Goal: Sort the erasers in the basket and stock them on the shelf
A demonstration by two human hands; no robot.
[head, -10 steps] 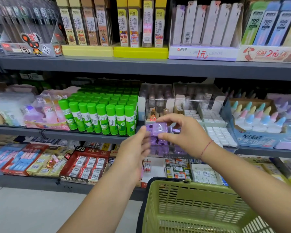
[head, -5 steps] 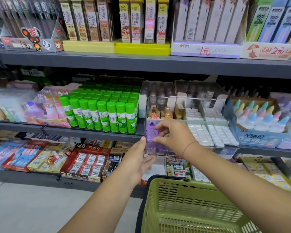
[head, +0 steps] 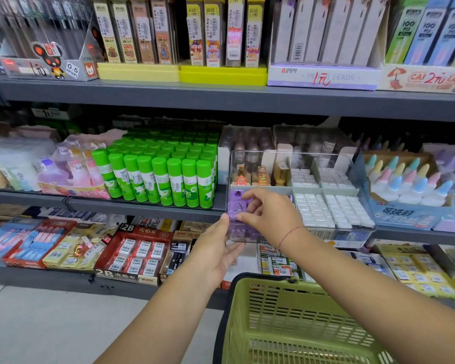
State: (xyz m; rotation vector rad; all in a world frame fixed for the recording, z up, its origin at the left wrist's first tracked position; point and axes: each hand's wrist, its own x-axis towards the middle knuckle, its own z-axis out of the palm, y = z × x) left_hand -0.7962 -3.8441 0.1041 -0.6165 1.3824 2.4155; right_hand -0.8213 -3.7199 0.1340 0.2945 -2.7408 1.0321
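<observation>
— Where are the purple erasers (head: 235, 207)?
— Small, glossy, packed in the front-left compartment of the clear box (head: 352, 233) on the shelf (head: 142, 209). My right hand (head: 269, 212) pinches one between thumb and forefinger. My left hand (head: 216, 254) is open, fingertips against the box's corner.

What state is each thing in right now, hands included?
Clear box: lidless, on the middle shelf, divided into compartments.
Right hand: pinching a purple eraser in the front-left compartment.
Left hand: open, touching the box's front-left corner.
White erasers: packed in rows.
Glue sticks: upright, capped.
Basket: upright, bottom out of view.
</observation>
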